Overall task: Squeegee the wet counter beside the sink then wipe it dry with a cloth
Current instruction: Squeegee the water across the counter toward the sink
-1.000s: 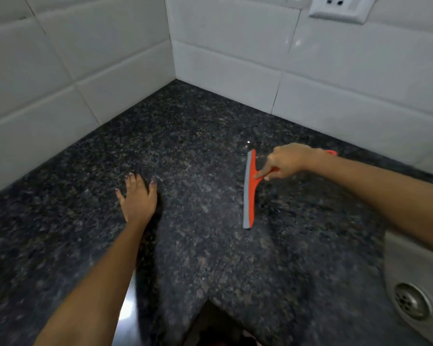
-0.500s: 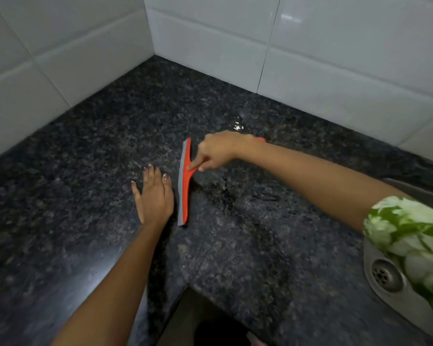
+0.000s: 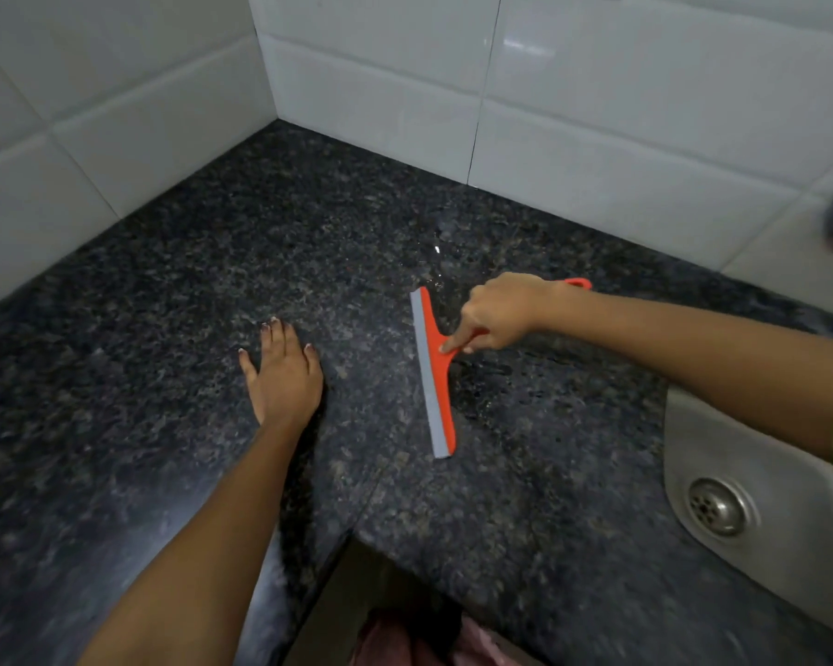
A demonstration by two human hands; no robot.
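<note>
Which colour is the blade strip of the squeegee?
Grey, along the orange squeegee; clearest in the head view.

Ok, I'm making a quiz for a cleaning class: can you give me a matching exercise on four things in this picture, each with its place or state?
Things:
1. left hand
2. right hand
3. squeegee
4. sink drain

States:
a. blade down on the counter
b. lower right, in the metal basin
c. flat on the granite, holding nothing
d. gripping an orange handle

Pairs: 1-c, 2-d, 3-a, 4-b

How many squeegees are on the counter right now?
1. The orange squeegee lies blade-down on the dark counter, left of the sink, with the right hand on its handle. None appears hidden.
</note>
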